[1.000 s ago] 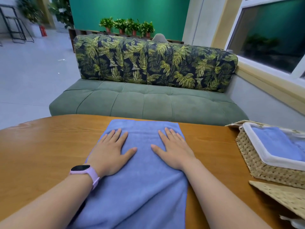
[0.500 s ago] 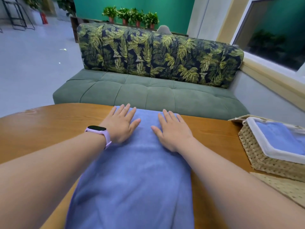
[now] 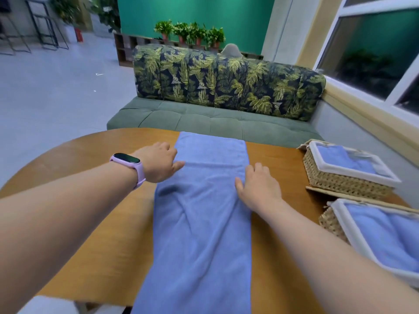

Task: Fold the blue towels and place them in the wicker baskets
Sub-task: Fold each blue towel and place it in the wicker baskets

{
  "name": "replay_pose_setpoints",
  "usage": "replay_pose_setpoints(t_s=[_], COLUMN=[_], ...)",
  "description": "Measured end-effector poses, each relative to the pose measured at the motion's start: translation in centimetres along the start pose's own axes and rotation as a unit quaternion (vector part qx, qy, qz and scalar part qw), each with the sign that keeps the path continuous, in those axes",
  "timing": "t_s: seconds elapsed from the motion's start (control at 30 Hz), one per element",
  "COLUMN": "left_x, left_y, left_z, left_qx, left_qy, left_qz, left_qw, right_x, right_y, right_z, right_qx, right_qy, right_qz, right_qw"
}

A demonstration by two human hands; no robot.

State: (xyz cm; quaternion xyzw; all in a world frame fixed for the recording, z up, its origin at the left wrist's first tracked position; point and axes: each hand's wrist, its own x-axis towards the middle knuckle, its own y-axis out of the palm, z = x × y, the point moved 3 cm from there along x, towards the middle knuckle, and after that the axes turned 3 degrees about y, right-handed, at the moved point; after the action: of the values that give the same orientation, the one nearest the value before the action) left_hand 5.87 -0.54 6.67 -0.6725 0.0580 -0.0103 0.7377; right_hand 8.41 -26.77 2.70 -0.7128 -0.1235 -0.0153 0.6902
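— What colours am I getting on my feed?
— I see a plain blue towel (image 3: 201,211) on an orange-brown wood-grain table (image 3: 95,234), and a lilac watch band (image 3: 141,175).
— And the baskets (image 3: 340,180)?
— Tan wicker, white liners, blue cloth inside. Beyond, I see a grey-green sofa (image 3: 215,125) with dark cushions (image 3: 226,82) in yellow-green leaf print, and a teal wall (image 3: 195,12).

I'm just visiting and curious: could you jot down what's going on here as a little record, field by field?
Setting: wooden table in front of a green sofa
Work item: blue towel, a long strip lying flat on the table
Left hand: at the towel's left edge, fingers curled
Right hand: resting on the towel's right edge
Far wicker basket: holds a blue towel
Near wicker basket: holds a blue towel
Wrist: lilac fitness band, left arm
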Motion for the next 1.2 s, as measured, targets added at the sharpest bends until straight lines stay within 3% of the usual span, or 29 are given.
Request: replay_pose_setpoints(t_s=[0.1,0.23,0.37,0.47,0.5,0.57,0.67,0.7,0.77,0.83,0.9,1.03,1.2], left_x=[-3.8,-7.2,-9.2,-10.5,-11.1,-11.7,-12.6,-12.9,-14.1,-15.3,-16.1,-17.4,-18.5], left_y=[1.1,4.1,7.3,7.7,7.5,7.5,7.2,7.3,7.4,8.1,9.1,10.4,11.2], left_z=[-1.2,-2.9,-3.6,-4.6,-4.8,-4.4,-3.4,-3.1,-3.2,-3.1,-2.2,0.5,0.8], left_qx=[0.023,-0.019,-0.222,-0.339,-0.376,-0.495,-0.603,-0.623,-0.659,-0.647,-0.613,-0.591,-0.569], left_qy=[-0.030,-0.058,-0.094,-0.098,-0.113,-0.160,-0.213,-0.223,-0.214,-0.198,-0.207,-0.225,-0.223], left_qz=[0.056,0.132,0.101,0.036,0.007,-0.040,-0.073,-0.065,-0.018,0.047,0.069,0.014,-0.002], left_qw=[0.998,0.989,0.965,0.935,0.920,0.853,0.766,0.747,0.721,0.735,0.760,0.774,0.792], right_x=[-3.4,-7.7,-11.4,-13.0,-13.4,-14.3,-15.9,-16.7,-17.9,-18.7,-19.6,-21.1,-22.0], right_y=[-0.7,-1.2,-1.2,-0.8,-0.6,-0.4,-0.2,-0.3,-0.2,0.2,0.5,0.4,0.9], right_z=[-0.4,-0.8,0.5,2.1,2.3,2.4,2.3,2.3,1.8,0.8,-0.3,-2.8,-4.6], right_qx=[-0.069,-0.021,0.108,0.196,0.238,0.377,0.565,0.578,0.543,0.508,0.509,0.509,0.514], right_qy=[0.008,0.074,0.118,0.103,0.112,0.163,0.230,0.231,0.204,0.190,0.194,0.215,0.226], right_qz=[0.035,0.165,0.253,0.269,0.256,0.227,0.277,0.315,0.359,0.352,0.340,0.311,0.262], right_qw=[0.997,0.983,0.954,0.937,0.930,0.883,0.742,0.716,0.731,0.763,0.766,0.773,0.785])
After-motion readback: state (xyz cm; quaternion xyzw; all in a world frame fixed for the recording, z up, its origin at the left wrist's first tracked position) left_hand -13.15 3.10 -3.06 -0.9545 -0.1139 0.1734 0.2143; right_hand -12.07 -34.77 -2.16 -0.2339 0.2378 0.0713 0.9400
